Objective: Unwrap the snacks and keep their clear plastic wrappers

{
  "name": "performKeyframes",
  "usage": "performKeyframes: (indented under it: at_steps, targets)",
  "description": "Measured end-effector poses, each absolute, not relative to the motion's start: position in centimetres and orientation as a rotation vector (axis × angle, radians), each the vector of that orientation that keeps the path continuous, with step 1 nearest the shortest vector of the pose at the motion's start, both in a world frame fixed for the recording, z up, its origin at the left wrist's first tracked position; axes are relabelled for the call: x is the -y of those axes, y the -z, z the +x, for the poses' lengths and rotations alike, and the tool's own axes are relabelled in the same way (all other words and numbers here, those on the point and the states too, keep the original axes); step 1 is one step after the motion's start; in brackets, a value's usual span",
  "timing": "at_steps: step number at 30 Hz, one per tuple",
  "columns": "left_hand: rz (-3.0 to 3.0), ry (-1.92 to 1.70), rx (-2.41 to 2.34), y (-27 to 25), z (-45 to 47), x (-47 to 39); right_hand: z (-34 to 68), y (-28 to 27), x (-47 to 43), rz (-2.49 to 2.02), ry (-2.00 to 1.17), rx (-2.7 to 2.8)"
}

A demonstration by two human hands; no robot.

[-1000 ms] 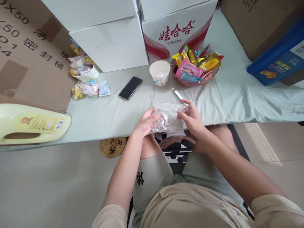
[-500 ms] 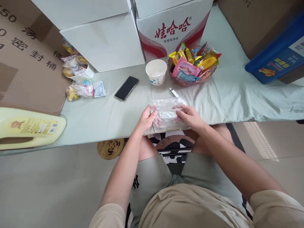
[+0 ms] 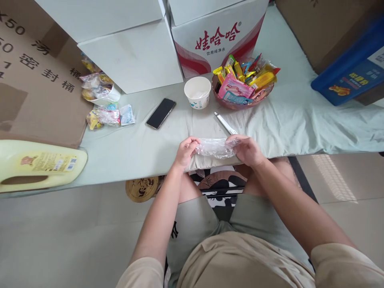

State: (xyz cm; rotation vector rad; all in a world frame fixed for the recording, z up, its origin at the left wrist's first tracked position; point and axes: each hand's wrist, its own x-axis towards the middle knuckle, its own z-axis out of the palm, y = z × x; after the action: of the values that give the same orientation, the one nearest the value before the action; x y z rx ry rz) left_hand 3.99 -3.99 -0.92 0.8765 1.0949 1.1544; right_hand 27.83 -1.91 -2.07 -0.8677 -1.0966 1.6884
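A clear, crinkled plastic bag (image 3: pixel 215 148) is stretched between my hands at the front edge of the cloth-covered table (image 3: pixel 129 154). My left hand (image 3: pixel 186 152) pinches its left end, fingers closed. At the other end, my right hand (image 3: pixel 247 150) grips the film with thumb and fingers. The bag looks folded into a narrow strip, and I see nothing inside it. Just beyond my right hand lies a white pen-like tool (image 3: pixel 225 123). A white paper cup (image 3: pixel 197 93) stands behind it, beside a pink translucent bowl (image 3: pixel 240 105) heaped with wrapped snacks (image 3: pixel 237 86).
A black phone (image 3: pixel 161 113) lies left of the cup. Wrapped sweets (image 3: pixel 108 117) sit farther left, near a cardboard box (image 3: pixel 39 108). A pale yellow jug (image 3: pixel 42 164) lies at the left edge. White boxes (image 3: pixel 135 56) line the back; a blue container (image 3: pixel 345 76) is at right.
The plastic bag has gone from a wider spread sheet to a narrower folded strip. Both hands still hold it, and more of the white pen-like tool shows.
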Motion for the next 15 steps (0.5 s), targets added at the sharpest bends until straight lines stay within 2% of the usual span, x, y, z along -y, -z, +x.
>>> performKeyframes:
  at_steps: [6,15]
  targets:
    - [0.936,-1.250,-1.122,2.1,4.0,4.0,27.5,2.6,2.0,-1.024,-1.429,1.335]
    - [0.783,-1.413,-1.156,2.3,4.0,3.9,26.7,2.1,2.0,-1.083,-1.526,1.310]
